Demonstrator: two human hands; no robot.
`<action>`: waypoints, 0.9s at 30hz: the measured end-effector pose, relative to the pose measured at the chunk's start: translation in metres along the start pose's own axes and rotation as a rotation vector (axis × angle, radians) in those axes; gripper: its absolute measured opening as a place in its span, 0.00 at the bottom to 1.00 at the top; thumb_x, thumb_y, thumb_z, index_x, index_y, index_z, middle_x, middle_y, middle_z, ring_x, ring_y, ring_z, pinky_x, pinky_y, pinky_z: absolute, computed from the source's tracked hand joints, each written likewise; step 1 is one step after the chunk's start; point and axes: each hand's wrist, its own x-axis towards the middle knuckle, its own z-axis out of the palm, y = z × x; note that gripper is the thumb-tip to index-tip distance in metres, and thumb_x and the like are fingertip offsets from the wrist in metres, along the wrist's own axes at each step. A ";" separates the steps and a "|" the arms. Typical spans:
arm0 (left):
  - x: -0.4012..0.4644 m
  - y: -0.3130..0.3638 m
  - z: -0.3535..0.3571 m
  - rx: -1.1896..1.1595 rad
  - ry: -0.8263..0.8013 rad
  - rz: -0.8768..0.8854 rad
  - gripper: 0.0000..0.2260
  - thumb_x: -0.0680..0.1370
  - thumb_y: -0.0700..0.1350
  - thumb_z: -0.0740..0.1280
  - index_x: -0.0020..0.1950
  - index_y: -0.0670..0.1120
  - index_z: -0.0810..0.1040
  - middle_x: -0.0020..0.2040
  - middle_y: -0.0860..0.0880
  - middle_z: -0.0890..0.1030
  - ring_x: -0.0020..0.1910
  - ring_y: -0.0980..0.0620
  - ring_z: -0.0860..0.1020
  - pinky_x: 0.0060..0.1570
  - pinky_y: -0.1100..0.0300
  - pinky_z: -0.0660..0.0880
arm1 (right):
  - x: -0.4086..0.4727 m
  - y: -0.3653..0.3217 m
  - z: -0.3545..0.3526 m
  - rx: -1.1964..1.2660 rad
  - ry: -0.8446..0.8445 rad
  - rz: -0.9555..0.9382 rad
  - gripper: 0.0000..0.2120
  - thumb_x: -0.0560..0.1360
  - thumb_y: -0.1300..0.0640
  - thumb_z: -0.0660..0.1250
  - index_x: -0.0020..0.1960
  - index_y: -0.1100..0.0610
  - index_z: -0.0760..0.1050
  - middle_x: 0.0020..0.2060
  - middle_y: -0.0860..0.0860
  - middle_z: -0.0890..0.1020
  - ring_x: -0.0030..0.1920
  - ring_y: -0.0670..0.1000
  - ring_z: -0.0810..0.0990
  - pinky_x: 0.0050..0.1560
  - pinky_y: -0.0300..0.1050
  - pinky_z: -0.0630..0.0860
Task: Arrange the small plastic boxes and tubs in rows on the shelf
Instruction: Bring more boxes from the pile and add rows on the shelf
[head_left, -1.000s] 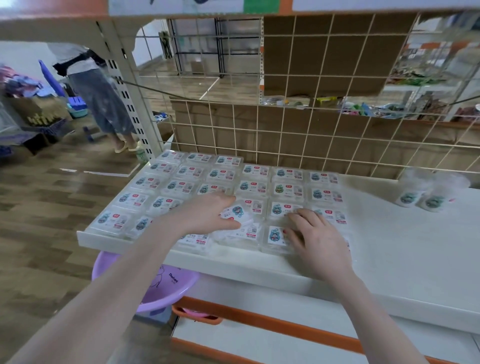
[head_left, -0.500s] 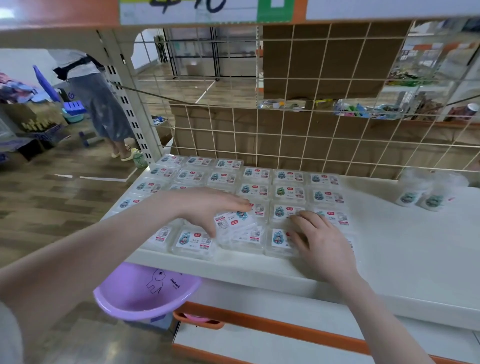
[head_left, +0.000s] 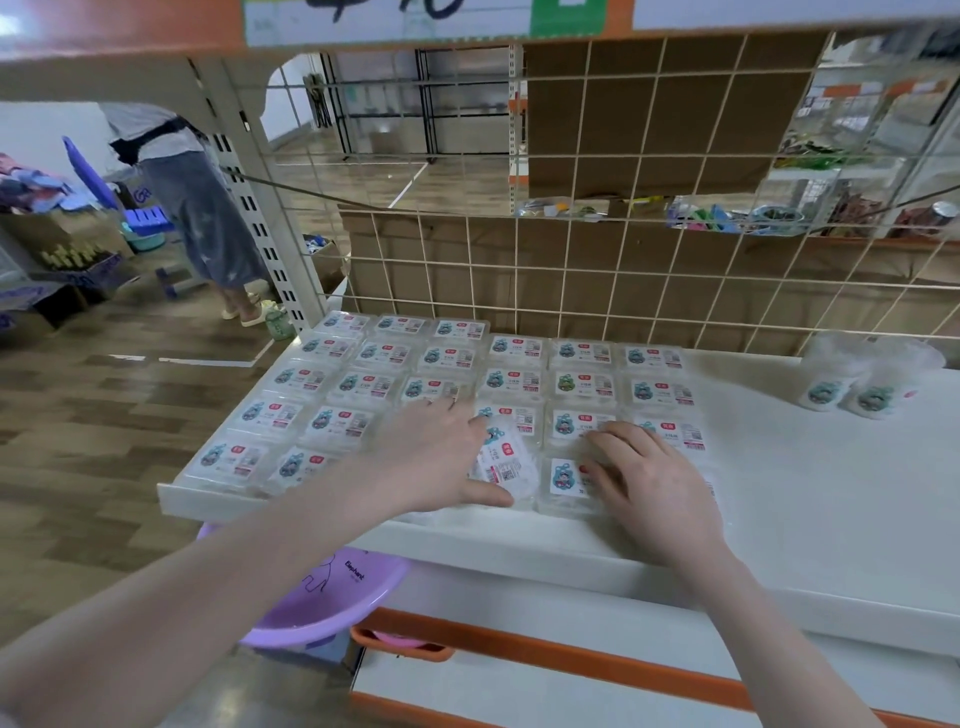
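Several small clear plastic boxes (head_left: 582, 385) with printed labels lie in rows on the white shelf (head_left: 831, 493). My left hand (head_left: 431, 457) grips one tilted box (head_left: 506, 462) near the front of the rows, thumb under its front edge and fingers over its back. My right hand (head_left: 649, 478) rests flat, fingers spread, on the boxes at the front right, partly covering a front-row box (head_left: 563, 480). Two clear round tubs (head_left: 852, 379) stand at the back right of the shelf.
A wire grid backing (head_left: 597, 280) with brown cardboard closes the shelf's rear. A purple basin (head_left: 332, 597) sits below the shelf's left end, above an orange-edged lower shelf (head_left: 571, 654). A person (head_left: 197, 208) stands on the wooden floor at far left among boxes.
My left hand has turned the box it holds and brought it lower toward the front row. My right hand has stayed on the front right boxes.
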 end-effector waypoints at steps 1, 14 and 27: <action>-0.002 0.000 0.000 -0.016 -0.007 0.003 0.39 0.71 0.72 0.55 0.70 0.46 0.66 0.65 0.47 0.71 0.63 0.48 0.69 0.58 0.54 0.69 | 0.000 0.000 0.000 0.000 -0.002 0.001 0.12 0.68 0.58 0.75 0.50 0.59 0.80 0.48 0.53 0.82 0.46 0.57 0.81 0.46 0.47 0.78; 0.018 -0.027 -0.007 -0.266 -0.047 0.400 0.39 0.72 0.55 0.72 0.77 0.56 0.53 0.77 0.57 0.52 0.75 0.58 0.49 0.69 0.65 0.47 | 0.000 -0.001 0.000 -0.006 0.008 -0.002 0.12 0.68 0.59 0.75 0.50 0.59 0.81 0.49 0.53 0.82 0.47 0.56 0.81 0.47 0.46 0.78; 0.018 -0.016 0.004 -0.133 0.026 0.275 0.32 0.71 0.60 0.69 0.72 0.52 0.64 0.65 0.53 0.72 0.64 0.51 0.69 0.59 0.57 0.66 | 0.000 -0.003 -0.003 0.000 0.004 0.013 0.12 0.67 0.59 0.75 0.50 0.59 0.81 0.48 0.53 0.82 0.46 0.57 0.81 0.46 0.47 0.78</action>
